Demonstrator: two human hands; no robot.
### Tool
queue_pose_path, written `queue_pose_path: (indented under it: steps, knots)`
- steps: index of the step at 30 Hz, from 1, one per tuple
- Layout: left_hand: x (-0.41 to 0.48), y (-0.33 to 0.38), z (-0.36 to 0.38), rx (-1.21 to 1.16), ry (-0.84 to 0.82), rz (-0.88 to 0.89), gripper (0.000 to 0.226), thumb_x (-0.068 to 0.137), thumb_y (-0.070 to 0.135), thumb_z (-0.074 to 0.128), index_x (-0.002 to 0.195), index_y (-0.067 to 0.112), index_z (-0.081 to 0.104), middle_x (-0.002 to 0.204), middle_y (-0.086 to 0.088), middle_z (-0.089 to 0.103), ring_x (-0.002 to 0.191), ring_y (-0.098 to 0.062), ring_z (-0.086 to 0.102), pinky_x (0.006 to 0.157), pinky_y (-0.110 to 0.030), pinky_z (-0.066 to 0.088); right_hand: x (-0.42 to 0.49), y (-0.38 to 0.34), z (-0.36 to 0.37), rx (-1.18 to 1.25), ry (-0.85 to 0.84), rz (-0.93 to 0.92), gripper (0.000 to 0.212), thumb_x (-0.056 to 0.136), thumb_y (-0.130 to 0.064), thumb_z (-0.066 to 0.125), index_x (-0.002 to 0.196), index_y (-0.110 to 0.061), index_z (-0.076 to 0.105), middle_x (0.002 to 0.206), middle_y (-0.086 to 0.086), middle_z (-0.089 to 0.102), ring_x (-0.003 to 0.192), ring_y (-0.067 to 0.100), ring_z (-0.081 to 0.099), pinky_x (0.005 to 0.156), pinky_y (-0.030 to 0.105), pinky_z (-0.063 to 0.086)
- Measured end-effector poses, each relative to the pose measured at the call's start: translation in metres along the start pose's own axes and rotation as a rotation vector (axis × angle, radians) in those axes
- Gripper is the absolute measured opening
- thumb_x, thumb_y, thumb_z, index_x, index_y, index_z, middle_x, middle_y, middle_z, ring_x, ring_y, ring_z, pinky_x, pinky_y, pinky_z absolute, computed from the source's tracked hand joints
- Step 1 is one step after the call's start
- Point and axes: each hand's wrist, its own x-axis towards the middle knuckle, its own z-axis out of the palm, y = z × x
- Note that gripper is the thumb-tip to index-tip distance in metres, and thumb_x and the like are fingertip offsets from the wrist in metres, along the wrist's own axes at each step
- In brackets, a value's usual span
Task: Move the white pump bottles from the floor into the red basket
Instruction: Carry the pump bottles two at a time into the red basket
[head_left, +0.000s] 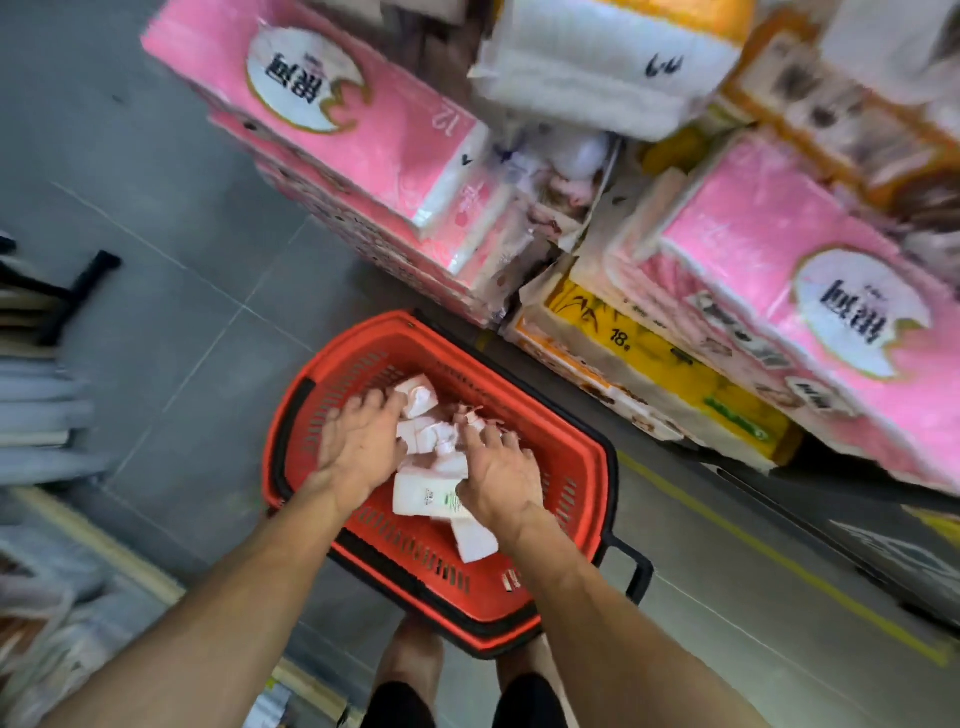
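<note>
A red basket (524, 587) with a black rim stands on the grey floor just in front of me. Several white pump bottles (423, 496) lie piled inside it. Both my hands are down in the basket on the pile. My left hand (358, 449) lies over the bottles on the left, fingers spread and bent onto them. My right hand (501, 475) covers the bottles on the right, fingers reaching into the pile. The frame is blurred, so I cannot tell whether either hand grips a bottle.
Stacks of pink tissue packs (332, 124) and yellow packs (660, 374) rise behind and right of the basket. A yellow floor line (779, 566) runs at the right. Shelving with goods (36, 405) borders the left. My knees (415, 654) are below the basket.
</note>
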Motion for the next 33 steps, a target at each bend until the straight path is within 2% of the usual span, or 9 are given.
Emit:
queue_pose_path:
  steps: [3, 6, 9, 14, 18, 24, 27, 33]
  knots:
    - [-0.041, 0.019, -0.039, 0.011, 0.044, 0.015, 0.062, 0.091, 0.042, 0.062, 0.146, 0.028, 0.037, 0.135, -0.001, 0.050, 0.121, -0.027, 0.049, 0.101, -0.043, 0.039, -0.040, -0.002, -0.039, 0.018, 0.067, 0.010, 0.067, 0.087, -0.027, 0.071, 0.146, -0.021, 0.039, 0.142, 0.005, 0.048, 0.131, 0.033, 0.043, 0.103, 0.048, 0.044]
    - [-0.076, 0.037, -0.076, 0.035, 0.104, 0.052, 0.061, 0.091, 0.041, 0.062, 0.146, 0.030, 0.038, 0.136, 0.000, 0.050, 0.124, -0.026, 0.049, 0.102, -0.044, 0.039, -0.080, -0.005, -0.071, 0.026, 0.130, 0.011, 0.064, 0.090, -0.032, 0.069, 0.144, -0.020, 0.038, 0.142, 0.007, 0.048, 0.131, 0.033, 0.044, 0.100, 0.047, 0.045]
    - [-0.104, 0.049, -0.107, 0.072, 0.164, 0.095, 0.055, 0.091, 0.043, 0.061, 0.142, 0.032, 0.041, 0.130, 0.002, 0.053, 0.120, -0.026, 0.052, 0.097, -0.043, 0.041, -0.117, -0.006, -0.096, 0.031, 0.171, 0.021, 0.060, 0.090, -0.032, 0.070, 0.141, -0.020, 0.039, 0.140, 0.008, 0.049, 0.130, 0.034, 0.045, 0.098, 0.047, 0.046]
    - [-0.138, 0.058, -0.150, 0.117, 0.229, 0.222, 0.058, 0.089, 0.042, 0.062, 0.143, 0.031, 0.044, 0.129, 0.002, 0.055, 0.119, -0.025, 0.052, 0.096, -0.043, 0.042, -0.178, -0.008, -0.135, 0.055, 0.251, 0.102, 0.061, 0.093, -0.035, 0.067, 0.144, -0.017, 0.038, 0.140, 0.011, 0.048, 0.132, 0.037, 0.043, 0.101, 0.050, 0.045]
    - [-0.159, 0.063, -0.182, 0.172, 0.252, 0.349, 0.062, 0.089, 0.041, 0.061, 0.146, 0.030, 0.039, 0.134, 0.001, 0.053, 0.123, -0.026, 0.051, 0.098, -0.042, 0.041, -0.221, -0.008, -0.151, 0.100, 0.318, 0.201, 0.072, 0.091, -0.032, 0.070, 0.151, -0.019, 0.034, 0.149, 0.010, 0.045, 0.139, 0.037, 0.039, 0.106, 0.052, 0.045]
    - [-0.179, 0.094, -0.222, 0.284, 0.265, 0.541, 0.060, 0.091, 0.038, 0.057, 0.147, 0.031, 0.037, 0.138, 0.001, 0.053, 0.126, -0.025, 0.051, 0.100, -0.041, 0.041, -0.281, -0.002, -0.164, 0.165, 0.451, 0.382, 0.070, 0.092, -0.031, 0.069, 0.150, -0.017, 0.033, 0.146, 0.011, 0.045, 0.137, 0.037, 0.040, 0.102, 0.052, 0.048]
    - [-0.185, 0.124, -0.230, 0.320, 0.277, 0.651, 0.059, 0.088, 0.036, 0.058, 0.145, 0.029, 0.042, 0.132, -0.002, 0.055, 0.120, -0.028, 0.053, 0.097, -0.043, 0.046, -0.316, 0.012, -0.162, 0.201, 0.540, 0.494, 0.059, 0.094, -0.033, 0.065, 0.144, -0.018, 0.038, 0.139, 0.010, 0.050, 0.132, 0.037, 0.044, 0.099, 0.051, 0.046]
    - [-0.231, 0.210, -0.226, 0.458, 0.326, 0.949, 0.067, 0.088, 0.046, 0.062, 0.149, 0.029, 0.039, 0.142, 0.001, 0.053, 0.128, -0.027, 0.053, 0.099, -0.043, 0.046, -0.405, 0.052, -0.142, 0.278, 0.591, 0.705, 0.061, 0.094, -0.034, 0.064, 0.146, -0.017, 0.036, 0.139, 0.011, 0.051, 0.131, 0.037, 0.045, 0.099, 0.051, 0.045]
